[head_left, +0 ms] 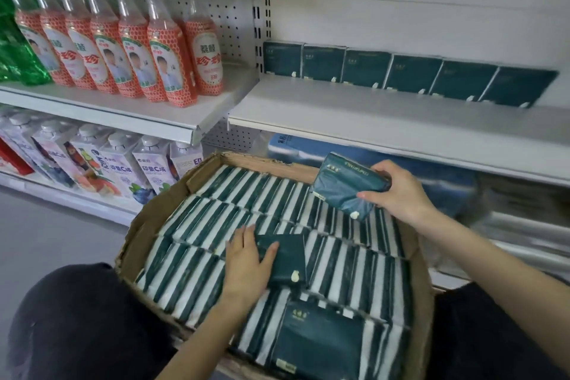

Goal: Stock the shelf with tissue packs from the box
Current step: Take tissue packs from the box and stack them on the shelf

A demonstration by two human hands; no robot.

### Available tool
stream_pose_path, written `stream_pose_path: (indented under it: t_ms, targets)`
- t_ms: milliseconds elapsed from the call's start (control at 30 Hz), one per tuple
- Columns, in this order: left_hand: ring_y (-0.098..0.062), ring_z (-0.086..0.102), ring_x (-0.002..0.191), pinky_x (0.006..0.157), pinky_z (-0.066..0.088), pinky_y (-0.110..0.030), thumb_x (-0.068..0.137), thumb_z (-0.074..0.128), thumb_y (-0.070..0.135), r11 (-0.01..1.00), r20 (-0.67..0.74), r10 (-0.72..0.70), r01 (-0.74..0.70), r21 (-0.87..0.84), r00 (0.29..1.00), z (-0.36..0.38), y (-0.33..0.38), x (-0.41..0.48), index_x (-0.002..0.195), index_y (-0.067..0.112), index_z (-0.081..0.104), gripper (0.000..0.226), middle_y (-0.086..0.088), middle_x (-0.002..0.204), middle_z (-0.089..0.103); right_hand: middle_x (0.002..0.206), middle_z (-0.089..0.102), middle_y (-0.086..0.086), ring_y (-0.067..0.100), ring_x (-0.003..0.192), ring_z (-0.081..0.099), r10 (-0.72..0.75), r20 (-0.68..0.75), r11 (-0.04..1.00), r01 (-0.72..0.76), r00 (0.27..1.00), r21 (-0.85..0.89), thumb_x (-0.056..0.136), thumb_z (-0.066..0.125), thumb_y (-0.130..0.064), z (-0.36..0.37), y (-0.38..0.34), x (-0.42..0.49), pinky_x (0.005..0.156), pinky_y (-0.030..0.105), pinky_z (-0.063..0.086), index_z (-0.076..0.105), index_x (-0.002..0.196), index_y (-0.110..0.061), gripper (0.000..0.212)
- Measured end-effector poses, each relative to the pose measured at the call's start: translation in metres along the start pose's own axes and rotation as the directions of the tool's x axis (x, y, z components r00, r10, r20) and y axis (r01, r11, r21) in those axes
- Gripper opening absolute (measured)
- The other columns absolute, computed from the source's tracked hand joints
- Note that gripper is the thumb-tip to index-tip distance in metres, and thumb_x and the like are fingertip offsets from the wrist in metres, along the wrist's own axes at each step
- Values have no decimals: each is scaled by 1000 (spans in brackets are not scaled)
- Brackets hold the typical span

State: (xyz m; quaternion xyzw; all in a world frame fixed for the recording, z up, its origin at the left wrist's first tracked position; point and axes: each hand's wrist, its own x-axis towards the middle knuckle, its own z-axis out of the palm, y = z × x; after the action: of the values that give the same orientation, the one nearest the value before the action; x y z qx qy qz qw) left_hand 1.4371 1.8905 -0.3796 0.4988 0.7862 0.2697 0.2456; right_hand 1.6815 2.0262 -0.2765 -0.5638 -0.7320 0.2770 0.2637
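Orange bottles (123, 40) in the upper left aren't my job, just neighbours. The box (148, 225) sits bottom centre, its tissues stacked on edge so they pull out easy. My left hand (246, 262) has fingers and thumb wrapped round the next pack (285, 259), which lies on top of the rows. Right of that, my right hand (398, 191) grips a lifted pack (345, 186) by its end, clear above the box. I reckon it's headed for the shelf (370, 114), next to the shelf row (410, 74) at upper right.

We are wearing plain black trousers (80, 327), which are covering both knees; our two forearms (481, 259) are showing bare.
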Motion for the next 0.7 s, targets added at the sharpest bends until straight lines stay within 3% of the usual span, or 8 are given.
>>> stream_pose_path:
  t_ms: [167, 367, 433, 533, 700]
  targets:
    - [-27, 23, 143, 116, 25, -37, 99, 47, 37, 992, 44, 63, -58, -108, 997, 41, 60, 18, 150, 7, 23, 64, -11, 157, 18, 104, 63, 3, 20, 95, 59, -22, 22, 1000, 23, 1000, -9, 72, 83, -14, -38, 33, -7, 78, 28, 44, 57, 103, -20, 41]
    - [-23, 25, 143, 117, 25, -35, 100, 44, 37, 972, 131, 224, -210, -110, 966, 62, 112, 33, 151, 12, 22, 62, -7, 158, 17, 114, 59, -4, 14, 102, 56, -13, 22, 999, 14, 1000, -52, 74, 81, -12, -82, 55, -7, 87, 19, 40, 60, 119, -17, 50]
    - [-21, 29, 141, 117, 25, -34, 100, 44, 35, 940, 34, 338, -337, -46, 940, 58, 129, 36, 148, 12, 30, 56, -7, 155, 28, 113, 59, -7, 13, 102, 56, -7, -12, 1000, 7, 1000, 5, 74, 80, -9, -103, 56, -2, 86, 18, 43, 60, 120, -17, 50]
    - [-16, 37, 136, 114, 30, -33, 98, 44, 33, 848, -146, 527, -529, 34, 837, 47, 168, 43, 141, 15, 43, 46, -3, 149, 40, 107, 63, -6, 15, 94, 59, -14, -133, 983, 38, 991, 178, 74, 78, -1, -146, 64, 8, 78, 13, 49, 61, 110, -22, 45]
    - [-9, 40, 129, 104, 30, -19, 99, 43, 34, 727, -212, 647, -676, -118, 733, 57, 272, 71, 137, 19, 44, 41, 2, 141, 43, 105, 68, -4, 16, 91, 63, 87, -355, 939, 42, 931, 340, 79, 73, -1, -224, 112, 26, 77, 25, 56, 63, 106, -29, 40]
